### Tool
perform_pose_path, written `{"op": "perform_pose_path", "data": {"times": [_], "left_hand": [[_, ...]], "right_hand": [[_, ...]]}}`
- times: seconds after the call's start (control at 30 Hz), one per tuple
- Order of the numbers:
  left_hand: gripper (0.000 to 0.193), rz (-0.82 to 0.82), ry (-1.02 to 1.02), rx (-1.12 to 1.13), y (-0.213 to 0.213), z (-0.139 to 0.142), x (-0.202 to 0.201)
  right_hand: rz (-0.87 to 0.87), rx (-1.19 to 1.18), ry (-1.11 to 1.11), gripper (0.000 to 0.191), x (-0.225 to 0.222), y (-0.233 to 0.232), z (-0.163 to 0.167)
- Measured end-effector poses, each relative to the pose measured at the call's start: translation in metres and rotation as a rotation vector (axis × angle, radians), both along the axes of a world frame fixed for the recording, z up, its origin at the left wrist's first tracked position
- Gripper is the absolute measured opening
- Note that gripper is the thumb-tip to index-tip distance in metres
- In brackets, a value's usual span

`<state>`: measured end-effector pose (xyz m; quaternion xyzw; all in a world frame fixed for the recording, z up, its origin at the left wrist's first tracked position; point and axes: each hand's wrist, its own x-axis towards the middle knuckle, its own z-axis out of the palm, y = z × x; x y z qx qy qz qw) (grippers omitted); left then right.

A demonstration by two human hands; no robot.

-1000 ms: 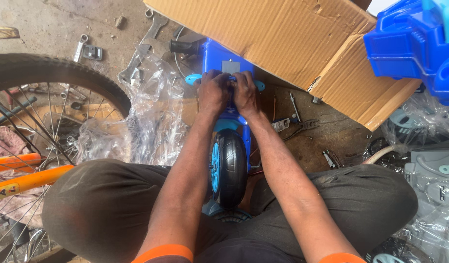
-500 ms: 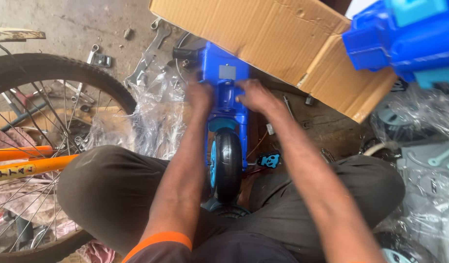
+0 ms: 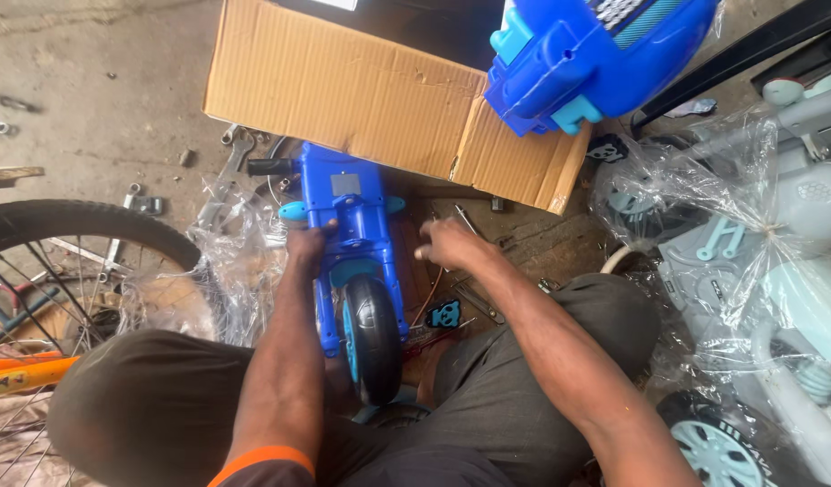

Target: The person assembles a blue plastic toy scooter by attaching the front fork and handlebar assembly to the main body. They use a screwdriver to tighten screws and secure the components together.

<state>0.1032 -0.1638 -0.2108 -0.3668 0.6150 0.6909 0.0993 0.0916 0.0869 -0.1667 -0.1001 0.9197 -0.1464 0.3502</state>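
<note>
left hand grip clamped on the blue toy frame; right hand at three o'clock, fingers loosely apart, clear of it.

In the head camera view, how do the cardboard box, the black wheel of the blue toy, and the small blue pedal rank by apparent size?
Largest to smallest:
1. cardboard box
2. black wheel
3. small blue pedal
The wheel is nearer the camera, yet the order looks clear.

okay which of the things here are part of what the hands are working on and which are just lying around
In hand:
- blue plastic toy vehicle part, held by left hand
- its black rubber wheel
- right hand, beside the part, holding nothing visible

Lying about:
- brown cardboard box
- large spoked bicycle wheel
- pale plastic-wrapped toy car
- steel spanner
</note>
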Motion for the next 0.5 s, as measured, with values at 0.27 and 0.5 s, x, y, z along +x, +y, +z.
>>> {"op": "perform_pose_path", "data": {"times": [0.27, 0.5], "left_hand": [[0.028, 0.369, 0.177, -0.143, -0.052, 0.029, 0.035], [0.036, 0.446, 0.348, -0.769, -0.093, 0.083, 0.050]], "right_hand": [[0.275, 0.011, -0.017, 0.052, 0.006, -0.042, -0.008], [0.256, -0.292, 0.198, 0.060, 0.010, -0.071, -0.004]]}}
